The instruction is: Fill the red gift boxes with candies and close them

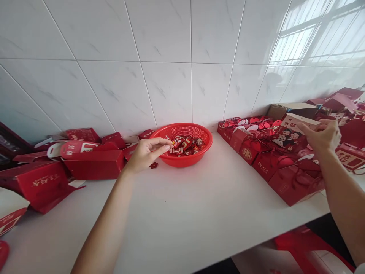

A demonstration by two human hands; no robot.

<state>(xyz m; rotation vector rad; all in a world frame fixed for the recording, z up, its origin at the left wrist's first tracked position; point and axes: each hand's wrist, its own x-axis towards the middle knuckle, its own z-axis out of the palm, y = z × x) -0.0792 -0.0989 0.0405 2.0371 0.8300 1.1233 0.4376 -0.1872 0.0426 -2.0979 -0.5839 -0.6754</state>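
Note:
My left hand [148, 153] is at the near left rim of a red plastic basket [182, 161], thumb and fingertips pinched together. Whatever the pinch holds, if anything, is too small to make out. Wrapped candies [186, 144] in red and patterned wrappers lie in the basket. On the right, my right hand [325, 135] grips a small candy box [288, 133] printed with a cartoon couple, its pale top edge between thumb and fingers. That box is tilted above rows of red gift boxes [265, 165] with cord handles.
Opened and folded red boxes [94, 165] crowd the table's left side. A brown cardboard box [292, 109] and more red boxes stand at the back right. A tiled wall [168, 91] rises behind the white table [182, 213]. A red stool [305, 243] is below its front edge.

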